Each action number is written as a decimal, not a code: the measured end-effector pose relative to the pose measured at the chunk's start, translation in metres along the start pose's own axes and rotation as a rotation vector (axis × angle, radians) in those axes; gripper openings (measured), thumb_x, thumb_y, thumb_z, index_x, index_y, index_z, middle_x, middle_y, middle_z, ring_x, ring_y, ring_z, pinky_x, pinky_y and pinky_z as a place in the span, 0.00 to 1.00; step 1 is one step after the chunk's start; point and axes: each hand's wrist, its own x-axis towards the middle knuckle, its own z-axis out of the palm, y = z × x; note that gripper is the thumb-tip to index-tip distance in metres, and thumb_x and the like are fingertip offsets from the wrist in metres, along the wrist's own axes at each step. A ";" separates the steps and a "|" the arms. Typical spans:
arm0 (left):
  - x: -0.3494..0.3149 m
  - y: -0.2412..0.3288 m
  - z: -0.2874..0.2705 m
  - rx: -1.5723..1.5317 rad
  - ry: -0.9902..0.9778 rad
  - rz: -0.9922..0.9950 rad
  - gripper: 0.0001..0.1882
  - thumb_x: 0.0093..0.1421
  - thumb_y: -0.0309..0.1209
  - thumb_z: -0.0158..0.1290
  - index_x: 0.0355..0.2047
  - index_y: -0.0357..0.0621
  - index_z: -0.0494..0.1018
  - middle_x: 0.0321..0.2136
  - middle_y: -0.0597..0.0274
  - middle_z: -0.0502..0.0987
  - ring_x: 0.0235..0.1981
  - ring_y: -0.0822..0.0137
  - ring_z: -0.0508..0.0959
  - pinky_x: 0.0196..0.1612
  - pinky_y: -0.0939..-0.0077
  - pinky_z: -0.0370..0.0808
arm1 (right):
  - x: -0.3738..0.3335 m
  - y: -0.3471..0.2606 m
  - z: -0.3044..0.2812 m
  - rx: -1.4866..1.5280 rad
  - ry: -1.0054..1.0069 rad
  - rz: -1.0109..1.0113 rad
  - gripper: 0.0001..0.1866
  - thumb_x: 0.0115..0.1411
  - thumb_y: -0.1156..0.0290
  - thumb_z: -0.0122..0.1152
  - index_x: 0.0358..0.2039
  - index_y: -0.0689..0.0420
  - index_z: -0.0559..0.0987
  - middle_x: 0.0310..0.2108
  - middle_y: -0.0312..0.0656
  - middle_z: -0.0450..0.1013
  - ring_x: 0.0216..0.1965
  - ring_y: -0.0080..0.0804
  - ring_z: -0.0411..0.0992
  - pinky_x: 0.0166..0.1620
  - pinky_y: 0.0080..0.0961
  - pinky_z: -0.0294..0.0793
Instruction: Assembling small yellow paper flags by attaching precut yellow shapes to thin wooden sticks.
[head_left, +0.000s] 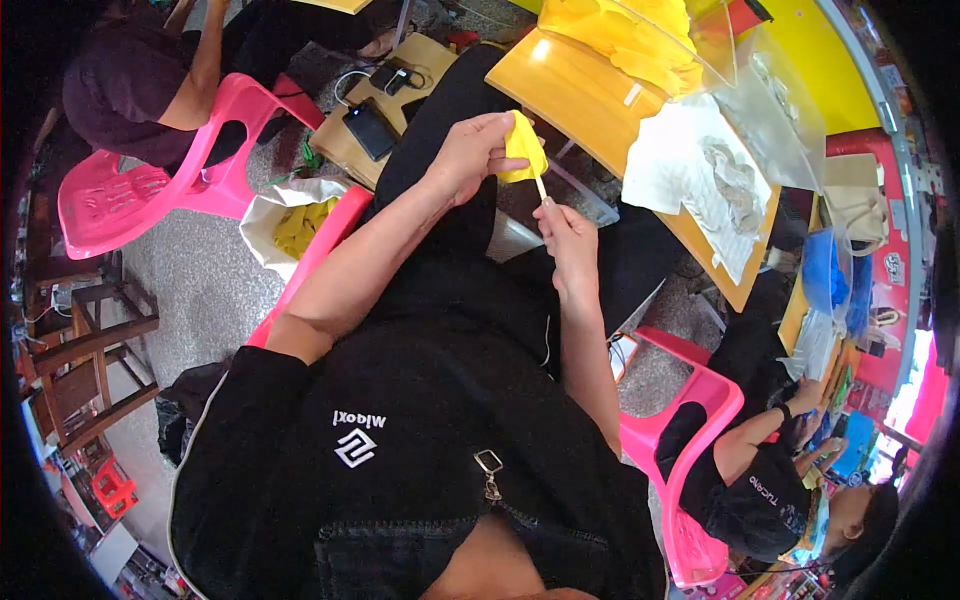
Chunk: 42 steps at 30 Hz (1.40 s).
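Note:
Above my lap, my left hand [472,158] pinches a small limp yellow piece [524,148], perhaps fabric or rubber; I cannot tell which. A thin pale stick [541,188] meets the lower edge of this piece. My right hand [570,243] grips the stick's near end between thumb and fingers. Whether the stick's far end goes inside the piece or lies behind it is hidden.
A wooden table [565,85] ahead bears a heap of yellow pieces [630,40] and a white cloth [665,160]. Left of my legs stands a white bag [262,238] holding yellow pieces. A phone [370,130] lies on a wooden board. Other people sit on both sides.

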 end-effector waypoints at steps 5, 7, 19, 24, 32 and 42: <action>0.000 0.006 0.004 -0.069 0.029 0.048 0.18 0.65 0.36 0.38 0.45 0.34 0.67 0.39 0.50 0.76 0.38 0.63 0.78 0.40 0.75 0.77 | -0.007 -0.003 0.012 0.184 -0.029 0.089 0.13 0.60 0.61 0.54 0.26 0.57 0.74 0.16 0.25 0.60 0.14 0.10 0.51 0.16 0.10 0.45; 0.005 0.009 0.003 -0.129 0.045 0.109 0.17 0.65 0.35 0.39 0.46 0.34 0.66 0.39 0.51 0.76 0.38 0.63 0.78 0.40 0.75 0.77 | -0.008 -0.003 0.015 0.339 -0.086 0.120 0.12 0.61 0.62 0.53 0.27 0.58 0.73 0.15 0.25 0.58 0.13 0.10 0.50 0.16 0.11 0.45; 0.004 0.004 -0.008 0.094 0.020 -0.008 0.15 0.60 0.34 0.50 0.36 0.31 0.72 0.33 0.57 0.76 0.34 0.69 0.78 0.37 0.79 0.79 | -0.004 -0.004 -0.001 0.204 -0.136 0.161 0.14 0.61 0.61 0.53 0.27 0.59 0.74 0.15 0.27 0.59 0.12 0.11 0.50 0.16 0.10 0.47; 0.004 0.007 -0.009 0.090 -0.003 -0.037 0.14 0.59 0.34 0.52 0.35 0.31 0.73 0.31 0.59 0.76 0.32 0.70 0.78 0.36 0.81 0.79 | -0.004 -0.002 0.000 0.323 -0.143 0.254 0.14 0.61 0.61 0.53 0.27 0.59 0.73 0.15 0.27 0.59 0.13 0.11 0.51 0.16 0.10 0.47; 0.003 0.012 -0.019 0.007 -0.003 -0.097 0.16 0.57 0.35 0.55 0.34 0.31 0.74 0.31 0.58 0.77 0.32 0.69 0.78 0.35 0.80 0.79 | -0.003 -0.006 -0.009 0.043 -0.178 0.150 0.13 0.61 0.63 0.53 0.27 0.60 0.75 0.16 0.26 0.60 0.13 0.10 0.51 0.16 0.10 0.46; 0.002 0.008 -0.012 0.079 -0.039 -0.092 0.15 0.56 0.32 0.56 0.37 0.31 0.73 0.33 0.56 0.77 0.33 0.67 0.78 0.36 0.79 0.79 | -0.002 -0.001 0.003 0.064 -0.095 0.091 0.13 0.60 0.63 0.54 0.26 0.59 0.76 0.15 0.26 0.61 0.13 0.10 0.51 0.16 0.10 0.45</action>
